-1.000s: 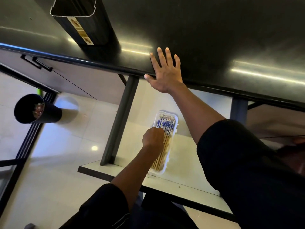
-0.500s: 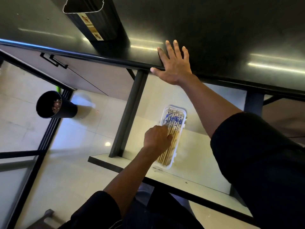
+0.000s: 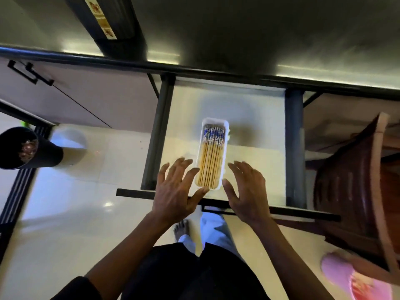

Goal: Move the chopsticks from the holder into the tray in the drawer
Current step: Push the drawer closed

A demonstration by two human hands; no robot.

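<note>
A white tray (image 3: 225, 148) lies in the open drawer (image 3: 255, 131), filled with several wooden chopsticks (image 3: 211, 161) whose blue-patterned ends point away from me. My left hand (image 3: 176, 191) hovers with spread fingers just left of the tray's near end, thumb close to its corner. My right hand (image 3: 246, 191) is spread on the tray's right side, holding nothing. The tall black chopstick holder (image 3: 108, 22) stands on the dark countertop at the upper left.
The dark countertop edge (image 3: 216, 70) runs across above the drawer. A black cup-shaped bin (image 3: 23, 148) stands on the floor at left. A brown plastic chair (image 3: 355, 180) is at right, a pink slipper (image 3: 355, 276) below it. My bare foot (image 3: 181, 229) is under the drawer front.
My right hand left the countertop and came down beside the tray. My left hand let go of the chopsticks and drew back, opening. The view shifted so the drawer is centred.
</note>
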